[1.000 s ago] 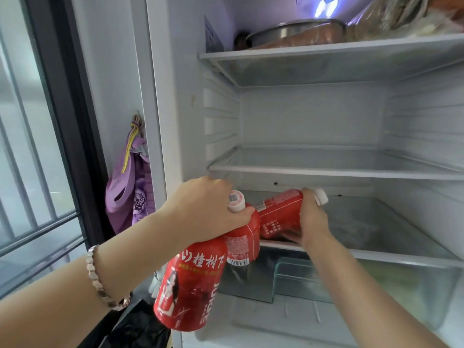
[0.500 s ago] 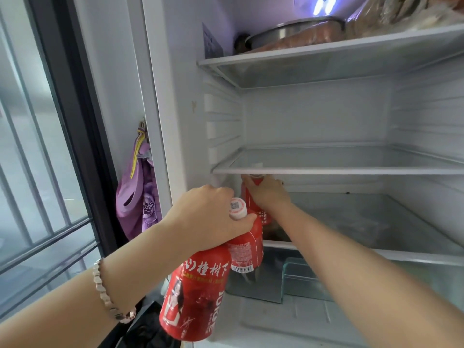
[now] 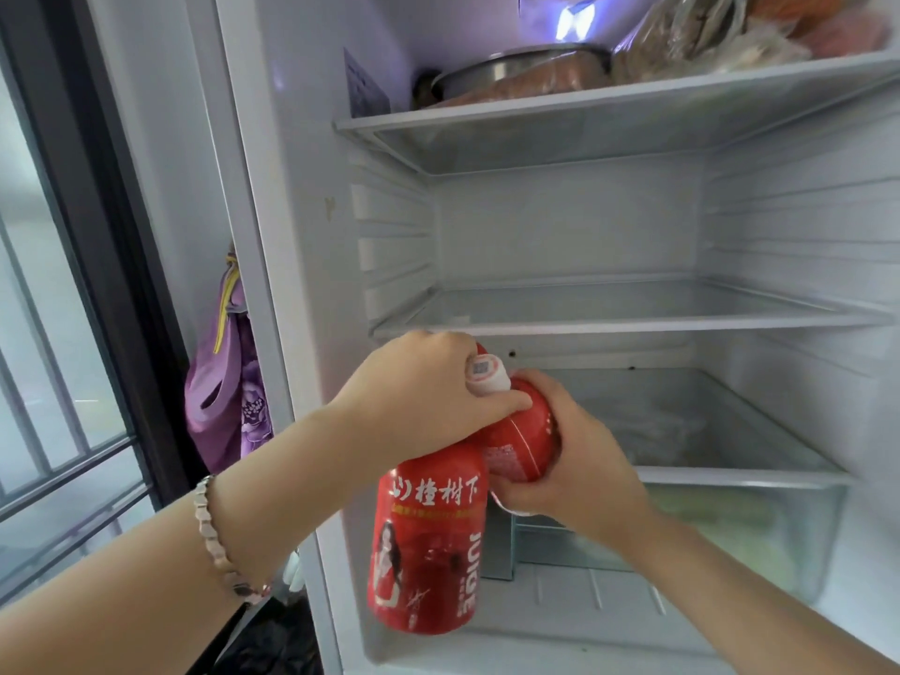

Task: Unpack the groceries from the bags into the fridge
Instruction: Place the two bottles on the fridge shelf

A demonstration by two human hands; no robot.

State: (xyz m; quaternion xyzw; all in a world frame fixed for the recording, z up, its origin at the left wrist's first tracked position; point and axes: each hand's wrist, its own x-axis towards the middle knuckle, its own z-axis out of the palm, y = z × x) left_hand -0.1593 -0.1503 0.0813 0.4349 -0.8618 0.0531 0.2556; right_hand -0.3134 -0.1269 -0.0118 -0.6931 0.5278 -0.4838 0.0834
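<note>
Back from the lower shelf (image 3: 730, 475) of the fridge (image 3: 560, 226), the right hand (image 3: 584, 460) now wraps its fingers around a small red bottle (image 3: 521, 445) just in front of the fridge opening. A metal pan (image 3: 511, 65) and bagged food (image 3: 691, 36) sit on the fridge's top shelf (image 3: 633, 104). A purple bag (image 3: 224, 397) hangs left of the fridge beside a barred window (image 3: 44, 382). The left hand (image 3: 419, 397) grips that bottle's neck and a large red bottle (image 3: 428, 543) hanging below.

The tall red plastic juice bottle (image 3: 428, 543) carries white lettering and a printed figure. The smaller red plastic bottle (image 3: 521, 445) on its right has a white cap (image 3: 487, 382). The white fridge wall (image 3: 560, 226) is plain. Far left, a purple floral cloth bag (image 3: 229, 397) has a yellow strap (image 3: 223, 309).
</note>
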